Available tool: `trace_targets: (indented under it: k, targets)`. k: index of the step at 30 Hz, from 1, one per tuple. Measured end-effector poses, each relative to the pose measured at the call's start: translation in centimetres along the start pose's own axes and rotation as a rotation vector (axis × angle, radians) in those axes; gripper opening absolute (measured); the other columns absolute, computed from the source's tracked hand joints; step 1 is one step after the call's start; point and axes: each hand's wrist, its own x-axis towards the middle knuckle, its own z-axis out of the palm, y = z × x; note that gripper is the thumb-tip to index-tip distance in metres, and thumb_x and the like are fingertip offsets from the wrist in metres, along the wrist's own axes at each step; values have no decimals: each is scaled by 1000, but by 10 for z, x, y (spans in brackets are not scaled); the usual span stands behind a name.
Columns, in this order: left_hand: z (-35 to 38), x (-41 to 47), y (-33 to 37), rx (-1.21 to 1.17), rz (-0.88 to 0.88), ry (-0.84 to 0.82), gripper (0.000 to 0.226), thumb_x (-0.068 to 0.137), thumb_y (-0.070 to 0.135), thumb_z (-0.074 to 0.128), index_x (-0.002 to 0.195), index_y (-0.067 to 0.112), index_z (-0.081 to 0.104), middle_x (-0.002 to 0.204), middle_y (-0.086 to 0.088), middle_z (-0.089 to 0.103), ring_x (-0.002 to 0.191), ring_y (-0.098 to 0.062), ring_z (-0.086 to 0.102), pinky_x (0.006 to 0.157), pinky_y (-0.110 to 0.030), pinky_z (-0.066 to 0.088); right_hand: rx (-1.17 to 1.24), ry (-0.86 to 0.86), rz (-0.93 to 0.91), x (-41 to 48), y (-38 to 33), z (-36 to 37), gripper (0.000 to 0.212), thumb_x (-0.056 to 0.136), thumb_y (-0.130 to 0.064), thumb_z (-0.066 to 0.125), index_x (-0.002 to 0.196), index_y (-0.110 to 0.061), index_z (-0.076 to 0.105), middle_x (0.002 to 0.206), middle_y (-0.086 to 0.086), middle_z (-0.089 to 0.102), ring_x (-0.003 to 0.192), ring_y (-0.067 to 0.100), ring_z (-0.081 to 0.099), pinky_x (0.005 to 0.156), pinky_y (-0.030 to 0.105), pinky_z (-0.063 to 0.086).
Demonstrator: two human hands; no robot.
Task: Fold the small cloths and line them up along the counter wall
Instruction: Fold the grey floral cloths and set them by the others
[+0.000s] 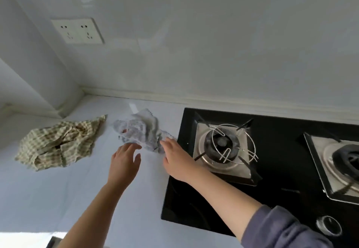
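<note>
Countertop: left hand, right hand (seemingly) touch cloth.

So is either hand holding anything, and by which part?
Nothing yet. The left hand and right hand are open, fingertips reaching the near edge of the crumpled grey-white cloth.

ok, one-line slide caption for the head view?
Left hand and right hand reach the crumpled grey-white cloth beside the gas hob; green checked cloth lies crumpled further left.

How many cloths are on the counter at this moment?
2. The checked cloth lies crumpled at the left; the grey cloth lies crumpled in the middle, beside the stove. No other cloth shows.
</note>
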Motion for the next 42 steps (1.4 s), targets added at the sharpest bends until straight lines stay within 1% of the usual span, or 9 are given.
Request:
trace_targets:
  k: [4,9,14,18,23,29,32,36,42]
  targets:
    - [10,86,-45,-31,100,-20,25,84,4,60,107,11,67,113,-9,63,103,-34,59,81,-41,46,72,97,194,77,-13,52,59,99,-8,37,151,-13,10,160,9,4,148,24,4,117,35,18]
    - [46,151,-68,1,191,-116,46,94,16,46,140,16,40,142,-4,44,131,-25,37,104,-40,30,-15,305,325,138,-9,106,55,98,-20,35,149,-5,21,156,19,19,146,31,14,120,40,11]
    - [84,157,-104,-135,347,67,9,87,12,61,93,10,55,93,-4,56,87,-27,53,71,-35,40,-259,485,323,152,3,140,61,83,-36,31,135,-8,45,144,21,42,134,36,41,111,48,33]
    - [87,146,-115,-451,338,258,14,92,12,58,86,12,45,72,7,46,66,-7,43,58,-18,33,-245,604,262,149,11,149,63,89,-32,42,145,-7,31,153,24,23,137,37,34,112,44,30]
    - [64,130,-118,-923,141,538,9,96,6,44,94,9,37,73,10,39,60,8,42,59,-10,35,-194,607,254,146,9,148,77,92,-25,50,152,-9,4,158,21,1,144,34,15,117,37,16]
    - [40,88,-144,-895,508,470,36,88,-5,46,87,30,36,77,9,42,67,-12,39,63,-23,35,-262,595,89,127,-16,142,79,87,-29,59,151,-20,13,158,4,16,147,24,9,117,50,9]
    - [37,48,-162,-839,643,336,45,81,-8,48,92,35,39,83,8,52,72,-18,48,65,-24,38,-260,770,-89,104,-35,154,34,82,-20,59,115,-11,58,115,1,59,113,21,50,111,43,23]
    - [35,6,-200,-569,689,263,54,67,-17,49,109,17,50,85,9,52,74,-5,48,68,-13,37,-210,944,-237,70,-38,171,13,72,-1,57,83,-8,59,64,-19,41,69,11,39,80,33,36]
    - [36,-2,-224,-260,871,97,16,70,-4,43,68,6,56,74,1,52,69,-19,52,58,-43,45,160,469,-136,40,-48,176,22,91,-7,50,85,-22,63,51,-9,48,50,7,39,54,21,37]
